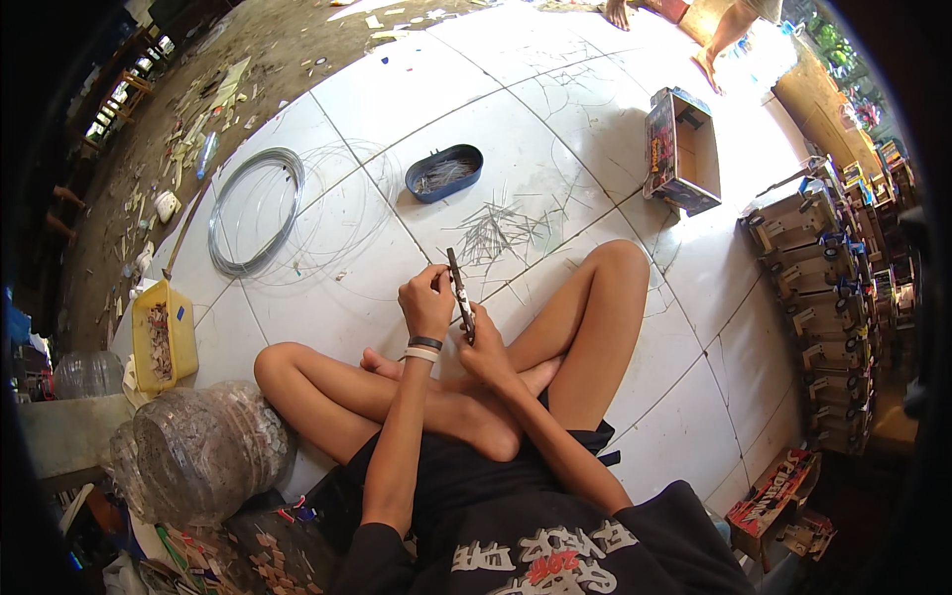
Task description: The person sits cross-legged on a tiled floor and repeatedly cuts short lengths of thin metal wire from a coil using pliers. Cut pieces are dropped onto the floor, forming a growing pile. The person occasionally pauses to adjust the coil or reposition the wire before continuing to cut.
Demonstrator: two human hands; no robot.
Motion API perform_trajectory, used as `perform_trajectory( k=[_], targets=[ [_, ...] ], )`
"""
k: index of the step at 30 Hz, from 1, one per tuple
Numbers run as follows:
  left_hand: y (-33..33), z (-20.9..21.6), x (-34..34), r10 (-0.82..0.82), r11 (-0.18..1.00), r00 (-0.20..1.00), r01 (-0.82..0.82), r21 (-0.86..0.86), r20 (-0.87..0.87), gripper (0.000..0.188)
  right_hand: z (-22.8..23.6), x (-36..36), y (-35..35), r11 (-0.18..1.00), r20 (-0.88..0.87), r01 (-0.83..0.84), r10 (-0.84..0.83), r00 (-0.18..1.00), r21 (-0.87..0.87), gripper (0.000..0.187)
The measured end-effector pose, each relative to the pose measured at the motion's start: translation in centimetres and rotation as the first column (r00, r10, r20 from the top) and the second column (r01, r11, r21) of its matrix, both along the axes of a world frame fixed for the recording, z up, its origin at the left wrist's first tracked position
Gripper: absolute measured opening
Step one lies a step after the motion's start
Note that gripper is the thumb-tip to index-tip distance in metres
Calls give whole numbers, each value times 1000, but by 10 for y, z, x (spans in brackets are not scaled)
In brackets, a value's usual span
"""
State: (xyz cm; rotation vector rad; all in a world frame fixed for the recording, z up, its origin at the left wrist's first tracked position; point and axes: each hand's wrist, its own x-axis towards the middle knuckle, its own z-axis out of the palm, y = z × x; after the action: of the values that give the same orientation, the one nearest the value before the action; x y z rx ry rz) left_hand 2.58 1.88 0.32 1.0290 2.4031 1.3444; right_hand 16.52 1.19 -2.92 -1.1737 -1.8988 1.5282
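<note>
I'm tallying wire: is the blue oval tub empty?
Not empty: wire pieces lie inside the blue oval tub, visible through its open top.

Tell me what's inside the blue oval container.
The container holds a loose heap of thin, wire-like pieces; whatever lies beneath them is covered and cannot be seen.

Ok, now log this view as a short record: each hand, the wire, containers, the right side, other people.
Left hand: by the upper part of a dark narrow tool; contact unclear
Right hand: grips the tool's lower part
Wire: silvery coil at left; short pieces ahead on white tiles
Containers: blue oval tub holding wire pieces; yellow container at left
Right side: stacked wheeled wooden pieces
Other people: bare foot, upper right
</note>
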Motion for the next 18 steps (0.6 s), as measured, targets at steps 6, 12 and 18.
perform_trajectory(
  k=[6,12,18],
  targets=[
    [1,-2,1,-9,997,1000,8,75,11,11,16,-3,8,987,141,-5,29,990,-163,55],
    [6,-3,-12,14,1000,1000,-15,12,9,11,27,-12,24,998,347,19,2,938,-60,34],
    [-2,-2,-19,15,1000,999,-14,-22,40,11,13,-7,29,996,143,80,-74,987,-38,50]
  ],
)
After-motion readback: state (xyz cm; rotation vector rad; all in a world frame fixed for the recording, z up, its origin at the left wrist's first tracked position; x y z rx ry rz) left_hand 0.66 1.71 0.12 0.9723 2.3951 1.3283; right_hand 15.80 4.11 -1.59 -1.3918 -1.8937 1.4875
